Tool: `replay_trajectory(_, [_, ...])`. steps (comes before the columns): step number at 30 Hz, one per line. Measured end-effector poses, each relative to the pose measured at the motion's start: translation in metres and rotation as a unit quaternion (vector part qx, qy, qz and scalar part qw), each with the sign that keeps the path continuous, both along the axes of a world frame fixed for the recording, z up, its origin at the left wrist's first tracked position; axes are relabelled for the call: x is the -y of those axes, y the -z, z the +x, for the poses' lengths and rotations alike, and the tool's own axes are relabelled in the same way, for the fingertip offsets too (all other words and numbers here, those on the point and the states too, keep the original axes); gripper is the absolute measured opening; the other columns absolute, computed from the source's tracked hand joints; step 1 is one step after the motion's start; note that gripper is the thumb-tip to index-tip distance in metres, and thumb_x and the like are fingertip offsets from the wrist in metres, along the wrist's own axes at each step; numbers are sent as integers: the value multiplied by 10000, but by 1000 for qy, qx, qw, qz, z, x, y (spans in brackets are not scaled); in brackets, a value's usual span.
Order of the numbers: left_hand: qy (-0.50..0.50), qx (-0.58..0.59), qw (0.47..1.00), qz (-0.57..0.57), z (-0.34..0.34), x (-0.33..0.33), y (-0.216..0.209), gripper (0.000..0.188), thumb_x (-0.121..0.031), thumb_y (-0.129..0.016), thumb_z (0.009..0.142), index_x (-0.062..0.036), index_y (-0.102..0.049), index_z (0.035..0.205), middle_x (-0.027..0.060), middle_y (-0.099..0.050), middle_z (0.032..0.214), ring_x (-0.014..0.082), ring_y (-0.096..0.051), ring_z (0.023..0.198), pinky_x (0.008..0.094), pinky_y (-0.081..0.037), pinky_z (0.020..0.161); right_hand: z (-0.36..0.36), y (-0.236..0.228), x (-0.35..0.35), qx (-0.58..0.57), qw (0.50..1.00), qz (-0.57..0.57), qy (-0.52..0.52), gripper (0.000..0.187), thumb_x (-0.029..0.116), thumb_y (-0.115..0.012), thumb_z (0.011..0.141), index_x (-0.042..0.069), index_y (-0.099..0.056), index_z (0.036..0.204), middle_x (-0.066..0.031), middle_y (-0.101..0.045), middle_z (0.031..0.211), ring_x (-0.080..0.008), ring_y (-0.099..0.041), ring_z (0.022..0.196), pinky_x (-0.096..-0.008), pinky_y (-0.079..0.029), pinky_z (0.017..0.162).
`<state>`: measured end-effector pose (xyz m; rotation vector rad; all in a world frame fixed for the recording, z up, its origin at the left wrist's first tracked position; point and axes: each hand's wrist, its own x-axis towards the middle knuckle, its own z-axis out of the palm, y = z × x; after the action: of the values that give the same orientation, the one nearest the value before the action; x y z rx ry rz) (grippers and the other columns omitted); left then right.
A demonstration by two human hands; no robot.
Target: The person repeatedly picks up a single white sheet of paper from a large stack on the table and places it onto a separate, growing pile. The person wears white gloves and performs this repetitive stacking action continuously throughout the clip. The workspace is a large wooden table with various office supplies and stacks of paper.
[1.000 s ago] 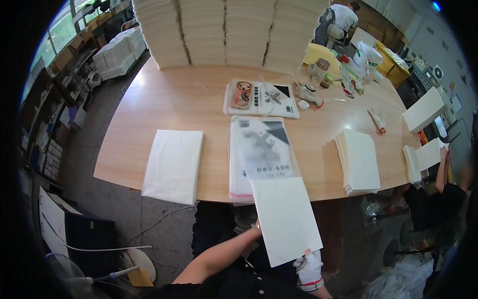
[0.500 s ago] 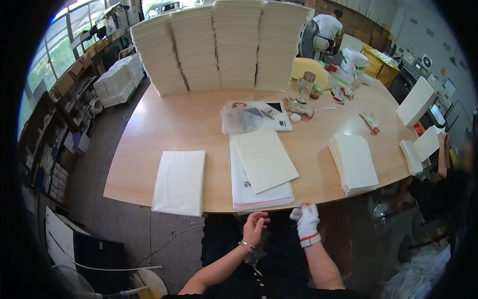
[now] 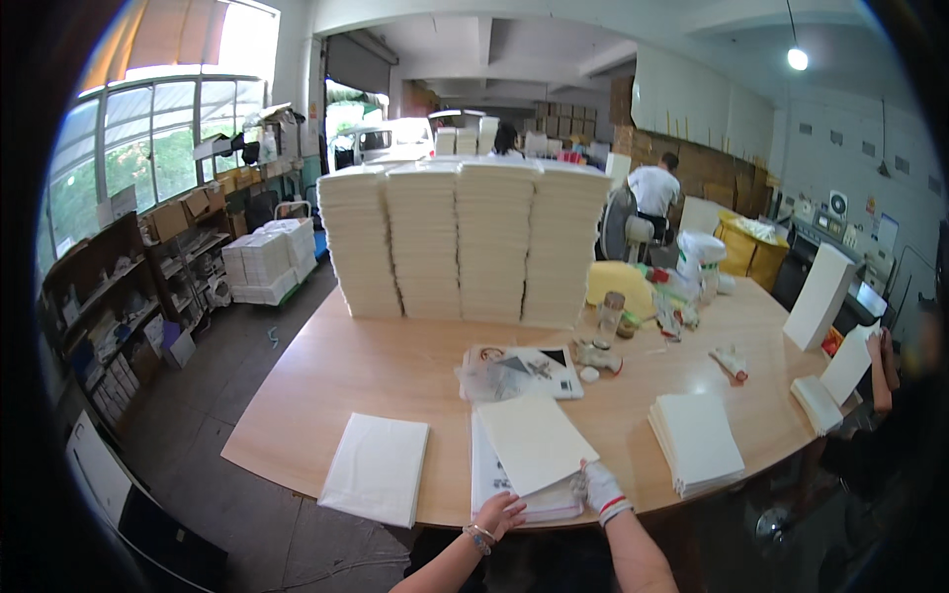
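A cream sheet (image 3: 539, 445) lies slanted over a flat stack of clear-wrapped white sheets (image 3: 486, 469) at the table's near edge. My right hand (image 3: 603, 490), in a white knitted glove, has its fingertips closed at the right corner of the cream sheet. Bare and with a bracelet at the wrist, my left hand (image 3: 499, 515) is by the near edge of the wrapped stack, its fingers apart and holding nothing. Left of it sits a white wrapped packet (image 3: 376, 468). To the right stands a low pile of white folded sheets (image 3: 697, 444).
Tall stacks of white paper (image 3: 465, 242) block the table's far side. A printed plastic bag (image 3: 524, 372), a glass jar (image 3: 610, 311) and a spare glove (image 3: 730, 364) lie farther back. At the right, another person's hands (image 3: 878, 346) handle a white panel (image 3: 848, 366).
The view has tilted up, showing more of the room. Both hands have moved forward from in front of the table edge, the gloved right one to the cream sheet's corner.
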<state>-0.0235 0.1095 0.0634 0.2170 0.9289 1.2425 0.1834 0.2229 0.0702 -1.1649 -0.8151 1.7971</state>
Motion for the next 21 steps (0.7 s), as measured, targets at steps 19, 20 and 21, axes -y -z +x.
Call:
replay_trajectory(19, [-39,-111,993,-9,6,-38,-14,290,-212,-491,851,-67,-444,1098,86,-574,931,174,-578,788,286,-486,636,-13,-37,14,10,989,120,85,132,54,-412,797,69,-453,921,-67,-489,659,-151,-484,441,-295,-437,361])
replay_trajectory(20, [-38,-73,996,30,7,-36,-12,294,-207,-490,855,-57,-446,1104,78,-577,929,170,-580,766,289,-489,632,-5,-32,24,-33,987,135,77,158,45,-406,794,82,-449,942,-54,-475,672,-139,-462,436,-289,-414,354])
replay_trajectory(21, [-38,-35,996,71,6,-35,-11,298,-201,-488,858,-48,-448,1110,70,-580,928,166,-582,744,292,-492,628,3,-27,38,-45,989,121,68,173,35,-387,806,88,-446,960,-40,-459,679,-127,-422,433,-275,-359,352])
